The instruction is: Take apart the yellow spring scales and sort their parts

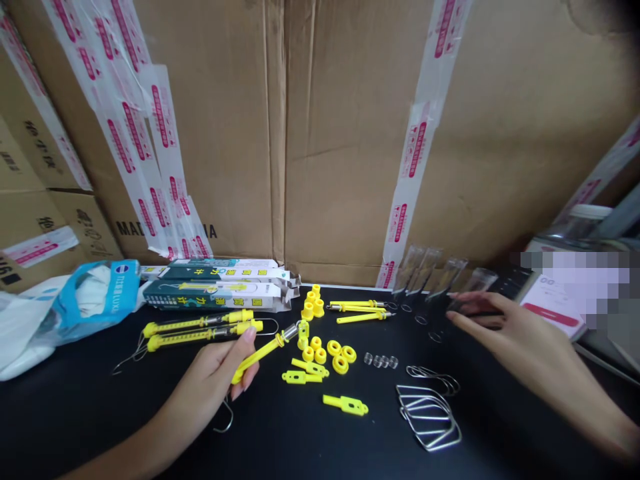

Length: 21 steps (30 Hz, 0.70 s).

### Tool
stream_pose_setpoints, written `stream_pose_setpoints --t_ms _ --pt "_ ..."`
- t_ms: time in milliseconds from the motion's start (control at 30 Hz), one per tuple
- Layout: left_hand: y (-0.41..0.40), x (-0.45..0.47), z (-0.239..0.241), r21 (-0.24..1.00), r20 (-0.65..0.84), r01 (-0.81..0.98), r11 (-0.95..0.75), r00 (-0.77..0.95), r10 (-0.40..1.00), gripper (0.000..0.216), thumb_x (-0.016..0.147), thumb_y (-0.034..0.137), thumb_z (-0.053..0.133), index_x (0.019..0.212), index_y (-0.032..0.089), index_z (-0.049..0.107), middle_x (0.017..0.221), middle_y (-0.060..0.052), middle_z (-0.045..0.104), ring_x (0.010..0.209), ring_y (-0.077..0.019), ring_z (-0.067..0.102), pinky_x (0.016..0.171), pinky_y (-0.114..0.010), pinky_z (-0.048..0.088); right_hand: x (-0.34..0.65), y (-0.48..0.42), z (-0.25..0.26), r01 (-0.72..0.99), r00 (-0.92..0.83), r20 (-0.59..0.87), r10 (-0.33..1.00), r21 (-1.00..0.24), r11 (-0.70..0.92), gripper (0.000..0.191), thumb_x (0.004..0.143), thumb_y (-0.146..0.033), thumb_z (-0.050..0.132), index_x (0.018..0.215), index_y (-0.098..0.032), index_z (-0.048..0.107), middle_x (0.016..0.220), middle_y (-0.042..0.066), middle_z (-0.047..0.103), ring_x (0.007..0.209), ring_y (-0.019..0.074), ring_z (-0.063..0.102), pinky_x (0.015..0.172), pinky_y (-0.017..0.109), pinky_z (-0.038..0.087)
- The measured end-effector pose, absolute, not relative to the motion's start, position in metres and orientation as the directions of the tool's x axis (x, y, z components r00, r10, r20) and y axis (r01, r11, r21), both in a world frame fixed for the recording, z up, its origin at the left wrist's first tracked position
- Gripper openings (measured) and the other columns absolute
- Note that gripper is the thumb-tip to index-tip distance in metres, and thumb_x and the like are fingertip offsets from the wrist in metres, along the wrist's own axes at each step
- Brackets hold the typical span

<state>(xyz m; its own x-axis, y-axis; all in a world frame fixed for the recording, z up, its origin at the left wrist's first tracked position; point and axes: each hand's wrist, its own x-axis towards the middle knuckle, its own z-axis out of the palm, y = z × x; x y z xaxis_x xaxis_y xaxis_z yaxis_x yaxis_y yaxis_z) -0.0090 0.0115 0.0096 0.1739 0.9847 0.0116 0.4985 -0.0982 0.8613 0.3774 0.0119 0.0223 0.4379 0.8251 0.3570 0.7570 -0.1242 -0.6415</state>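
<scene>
My left hand (225,367) is closed around the yellow rod of a spring scale core (260,357), with its metal spring and a yellow end piece pointing up to the right. A wire hook (225,419) hangs below that hand. At the right, my right hand (505,333) has its thumb and fingers around a clear plastic tube (484,279), partly hidden by the fingers. Several similar clear tubes (425,277) stand left of it. Two assembled spring scales (200,333) lie behind my left hand.
Between the hands lie yellow caps (313,307), yellow rings (341,364), flat yellow pieces (345,404), small clear discs (384,361), metal hooks (430,417) and more spring cores (363,312). Printed boxes (215,295) and a blue tissue pack (103,293) lie left. A cardboard box (345,133) walls the back.
</scene>
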Motion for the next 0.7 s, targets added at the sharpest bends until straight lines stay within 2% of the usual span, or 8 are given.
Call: stream_pose_setpoints --t_ms 133,233,433,567,700 --pt "0.012 -0.010 0.007 0.857 0.003 0.505 -0.097 0.185 0.983 0.068 0.088 0.075 0.032 0.047 0.023 0.043 0.042 0.003 0.040 0.043 -0.0133 0.038 0.048 -0.024 0.036 0.391 0.020 -0.001 0.756 0.372 0.294 0.881 -0.646 -0.104 0.034 0.066 -0.052 0.064 0.085 -0.023 0.064 0.083 0.006 0.076 0.068 0.0281 0.074 0.064 0.038 0.052" --pt "0.012 -0.010 0.006 0.862 0.007 0.497 -0.102 0.190 0.982 0.068 0.088 0.075 0.032 0.047 0.023 0.042 0.042 0.004 0.038 0.042 -0.0129 0.036 0.048 -0.025 0.035 0.392 0.023 -0.012 0.766 0.350 0.279 0.894 -0.634 -0.102 0.030 0.067 -0.049 0.066 0.083 -0.024 0.061 0.076 0.005 0.075 0.062 0.0281 0.073 0.059 0.037 0.051" --pt "0.011 -0.011 0.005 0.872 -0.035 0.486 -0.061 0.187 0.982 0.067 0.087 0.075 0.034 0.047 0.023 0.043 0.044 0.004 0.039 0.044 -0.0130 0.037 0.052 -0.026 0.036 0.377 0.022 -0.009 0.808 0.337 0.354 0.872 -0.585 -0.074 0.033 0.074 -0.048 0.067 0.093 -0.024 0.055 0.079 0.008 0.073 0.067 0.0301 0.074 0.060 0.037 0.052" --pt "0.011 -0.012 0.003 0.884 -0.039 0.465 -0.055 0.189 0.981 0.065 0.088 0.073 0.036 0.048 0.022 0.044 0.045 0.005 0.039 0.044 -0.0127 0.037 0.053 -0.026 0.035 0.371 0.023 -0.006 0.832 0.278 0.381 0.882 -0.554 -0.023 0.028 0.082 -0.049 0.063 0.095 -0.024 0.061 0.083 0.007 0.073 0.065 0.0265 0.072 0.061 0.035 0.051" --pt "0.012 -0.011 0.003 0.883 -0.032 0.465 -0.062 0.192 0.981 0.066 0.088 0.074 0.036 0.047 0.023 0.044 0.044 0.005 0.038 0.045 -0.0128 0.037 0.052 -0.026 0.035 0.375 0.032 -0.010 0.839 0.278 0.386 0.880 -0.543 -0.027 0.033 0.082 -0.055 0.059 0.086 -0.022 0.064 0.074 0.006 0.072 0.062 0.0268 0.071 0.060 0.035 0.049"
